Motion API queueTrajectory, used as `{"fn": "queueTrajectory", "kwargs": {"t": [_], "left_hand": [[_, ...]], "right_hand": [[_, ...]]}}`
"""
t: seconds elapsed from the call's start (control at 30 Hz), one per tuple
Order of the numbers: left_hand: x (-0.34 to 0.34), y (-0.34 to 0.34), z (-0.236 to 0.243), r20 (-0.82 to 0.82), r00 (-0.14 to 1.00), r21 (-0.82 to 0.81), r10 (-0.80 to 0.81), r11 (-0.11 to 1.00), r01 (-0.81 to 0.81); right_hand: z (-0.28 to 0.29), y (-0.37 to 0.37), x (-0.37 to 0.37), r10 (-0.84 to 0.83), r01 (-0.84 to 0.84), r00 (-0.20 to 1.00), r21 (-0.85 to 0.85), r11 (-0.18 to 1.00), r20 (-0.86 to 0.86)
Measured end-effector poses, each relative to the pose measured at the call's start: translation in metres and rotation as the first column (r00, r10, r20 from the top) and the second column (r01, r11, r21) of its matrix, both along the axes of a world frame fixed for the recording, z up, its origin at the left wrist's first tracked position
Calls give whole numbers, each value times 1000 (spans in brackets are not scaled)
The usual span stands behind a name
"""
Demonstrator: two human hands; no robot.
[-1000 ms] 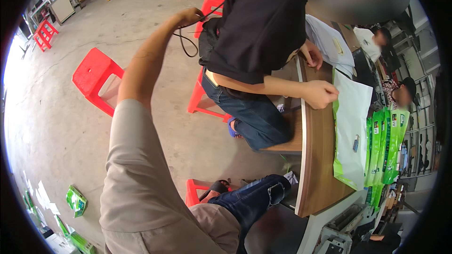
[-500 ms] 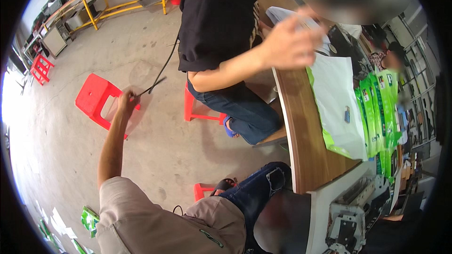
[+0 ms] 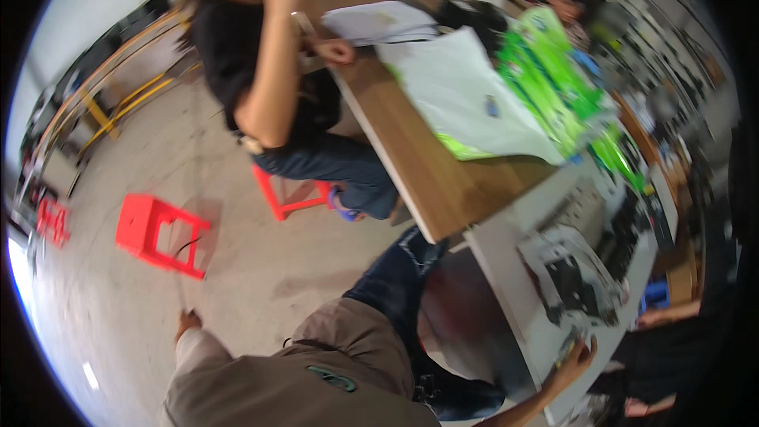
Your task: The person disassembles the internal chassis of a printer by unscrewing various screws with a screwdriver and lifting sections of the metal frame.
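My left hand (image 3: pixel 187 323) is low on the left, out over the floor, with its fingers closed. A thin, blurred streak of dark cable (image 3: pixel 181 294) runs up from it toward the red stool. My right hand (image 3: pixel 581 357) is at the light-coloured table's near edge, fingers curled by a small pale object too blurred to name. Just beyond that hand sits a grey metal machine frame (image 3: pixel 573 269) with dark parts inside.
A red plastic stool (image 3: pixel 141 225) stands on the floor at left. A co-worker in a black shirt (image 3: pixel 229 51) sits at the brown table (image 3: pixel 443 190). A white sheet (image 3: pixel 466 83) and green packages (image 3: pixel 545 71) lie there. More people are beyond.
My view has swung, so the tables sit farther left. My left hand is lower and nearer my body. My right hand has come into view beside the machine frame. The co-worker's raised arm has lifted higher.
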State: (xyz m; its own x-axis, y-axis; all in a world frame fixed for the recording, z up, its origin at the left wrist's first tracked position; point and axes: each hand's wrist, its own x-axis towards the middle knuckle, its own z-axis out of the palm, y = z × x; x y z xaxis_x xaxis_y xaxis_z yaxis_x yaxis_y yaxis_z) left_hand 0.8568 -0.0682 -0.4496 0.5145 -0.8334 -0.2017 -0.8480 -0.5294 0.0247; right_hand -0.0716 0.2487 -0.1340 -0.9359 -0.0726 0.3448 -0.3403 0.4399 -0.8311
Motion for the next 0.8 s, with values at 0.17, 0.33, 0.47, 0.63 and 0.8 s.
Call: {"fn": "queueTrajectory", "kwargs": {"t": [0.17,0.33,0.47,0.63,0.8], "left_hand": [[45,-46,91,-869,486,-383,95,492,-782],[56,-140,207,-622,159,-112,-767,-113,-987],[-40,-220,312,-507,105,-369,-856,105,-924],[-258,-241,376,-97,707,-986,-701,163,26],[-446,-173,356,126,159,-881,-979,-37,471]], "right_hand": [[4,-5,11,41,-41,999,-111,993,-3],[19,-16,21,0,11,998,-176,984,61],[28,-17,26,-13,32,994,-173,984,111],[22,-13,26,7,14,995,-222,975,95],[15,-7,21,14,3,994,-156,988,105]]}}
